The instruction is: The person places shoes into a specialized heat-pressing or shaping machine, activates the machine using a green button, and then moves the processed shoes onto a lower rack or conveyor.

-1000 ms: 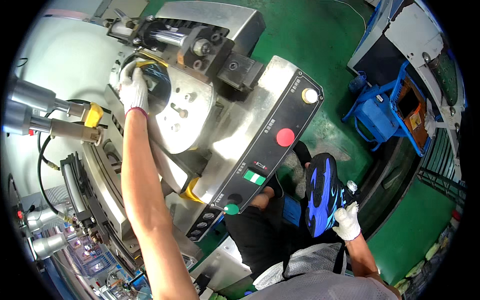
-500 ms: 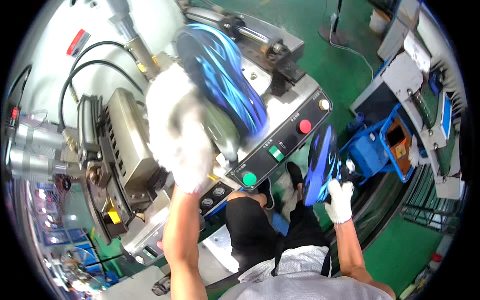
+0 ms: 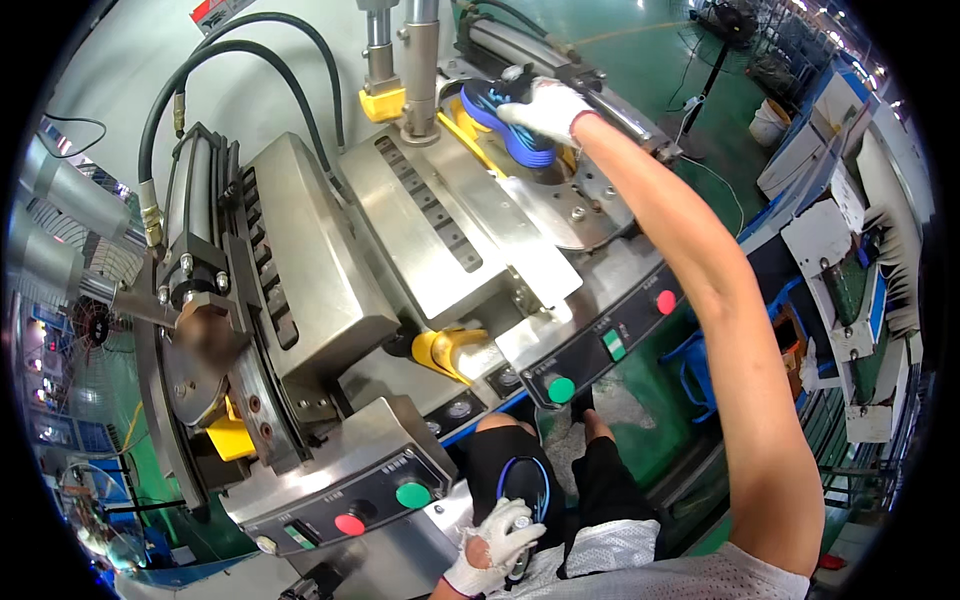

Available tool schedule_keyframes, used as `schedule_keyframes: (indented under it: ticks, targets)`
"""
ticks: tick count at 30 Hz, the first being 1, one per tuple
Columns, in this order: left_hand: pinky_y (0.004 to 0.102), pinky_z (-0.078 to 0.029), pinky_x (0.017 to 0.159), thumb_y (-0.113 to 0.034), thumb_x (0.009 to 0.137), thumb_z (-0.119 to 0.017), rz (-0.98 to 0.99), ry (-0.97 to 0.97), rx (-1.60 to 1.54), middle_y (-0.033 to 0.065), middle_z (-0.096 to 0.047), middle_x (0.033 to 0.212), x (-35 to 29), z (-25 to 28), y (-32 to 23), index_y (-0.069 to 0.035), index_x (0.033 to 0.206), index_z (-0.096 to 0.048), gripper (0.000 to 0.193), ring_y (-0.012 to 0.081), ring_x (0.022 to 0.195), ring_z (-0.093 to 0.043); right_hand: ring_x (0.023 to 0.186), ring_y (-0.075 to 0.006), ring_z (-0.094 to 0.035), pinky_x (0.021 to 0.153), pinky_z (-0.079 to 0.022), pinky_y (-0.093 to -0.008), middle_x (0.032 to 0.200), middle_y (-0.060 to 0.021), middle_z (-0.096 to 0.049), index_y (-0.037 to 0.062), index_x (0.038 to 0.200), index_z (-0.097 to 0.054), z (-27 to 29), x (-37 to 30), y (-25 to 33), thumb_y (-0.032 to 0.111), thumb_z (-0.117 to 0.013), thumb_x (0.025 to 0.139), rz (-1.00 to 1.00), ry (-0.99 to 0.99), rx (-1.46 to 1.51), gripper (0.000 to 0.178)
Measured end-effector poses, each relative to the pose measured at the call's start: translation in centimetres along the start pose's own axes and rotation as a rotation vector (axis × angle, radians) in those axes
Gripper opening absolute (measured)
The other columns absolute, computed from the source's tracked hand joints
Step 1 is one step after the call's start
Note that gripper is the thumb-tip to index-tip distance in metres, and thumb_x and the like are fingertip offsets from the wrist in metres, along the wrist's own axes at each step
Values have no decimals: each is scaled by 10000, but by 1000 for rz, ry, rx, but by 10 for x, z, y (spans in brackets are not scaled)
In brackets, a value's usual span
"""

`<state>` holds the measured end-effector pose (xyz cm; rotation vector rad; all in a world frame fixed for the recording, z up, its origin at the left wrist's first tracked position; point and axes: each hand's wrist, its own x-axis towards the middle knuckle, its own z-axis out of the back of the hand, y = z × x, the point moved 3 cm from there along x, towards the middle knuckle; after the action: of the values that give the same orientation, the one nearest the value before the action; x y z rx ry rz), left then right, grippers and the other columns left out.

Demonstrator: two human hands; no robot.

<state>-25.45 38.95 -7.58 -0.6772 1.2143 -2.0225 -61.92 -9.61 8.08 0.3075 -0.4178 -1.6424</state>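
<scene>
Both of my hands wear white knit gloves. My right hand [image 3: 552,110] reaches far forward over the machine, closed on a blue and black shoe [image 3: 522,140]. That shoe sits at the machine's right-hand station, beside a yellow part; the glove covers some of its upper. My left hand [image 3: 492,550] is low, in front of my body, with its fingers curled round a dark shoe with a blue rim [image 3: 524,484]. My lap lies behind that shoe, and the glove hides its near part.
The metal press [image 3: 430,240] has slotted steel blocks, black hoses [image 3: 240,45] and a yellow clamp piece [image 3: 445,350]. Panels with green buttons [image 3: 560,390] and red buttons [image 3: 666,302] line its front. A blue stool [image 3: 695,365] and a rack stand right.
My left hand has come back from the machine to my lap with a shoe. My right hand has carried the other shoe from my right side forward onto the machine.
</scene>
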Motion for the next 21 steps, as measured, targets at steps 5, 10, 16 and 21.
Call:
schedule_keyframes:
  ticks: [5, 10, 16, 21]
  targets:
    - [574, -478, 1114, -54, 767, -806, 16, 37, -23, 188, -668, 1170, 3, 16, -6, -152, 1130, -769, 377, 449, 1194, -631, 1149, -332, -713, 982, -562, -426, 1243, -206, -728, 40, 1182, -766, -91, 40, -11, 532, -670, 882, 17, -72, -264, 584]
    - [557, -466, 1114, -108, 813, -789, -14, 103, -45, 168, -633, 1222, 20, 21, 6, -131, 1187, -740, 378, 398, 1216, -613, 1205, -348, -689, 1041, -535, -420, 1321, -247, -688, 1, 1242, -736, -87, 46, -3, 548, -582, 922, 6, 31, -353, 652]
    - [573, -391, 1188, -134, 829, -811, 2, 50, -27, 149, -618, 1277, 8, 13, 10, -133, 1171, -749, 347, 391, 1300, -564, 1333, -416, -583, 1132, -439, -497, 1435, -295, -586, -50, 1441, -533, -47, -114, 36, 464, -641, 962, 308, -337, 42, 711]
    - [529, -365, 1214, -14, 798, -778, 49, 8, -68, 138, -654, 1320, 5, -6, 6, -62, 1125, -748, 332, 401, 1378, -534, 1484, -466, -408, 1256, -304, -521, 1593, -289, -421, -25, 1559, -410, -70, -352, 46, 397, -743, 896, 520, -288, 324, 854]
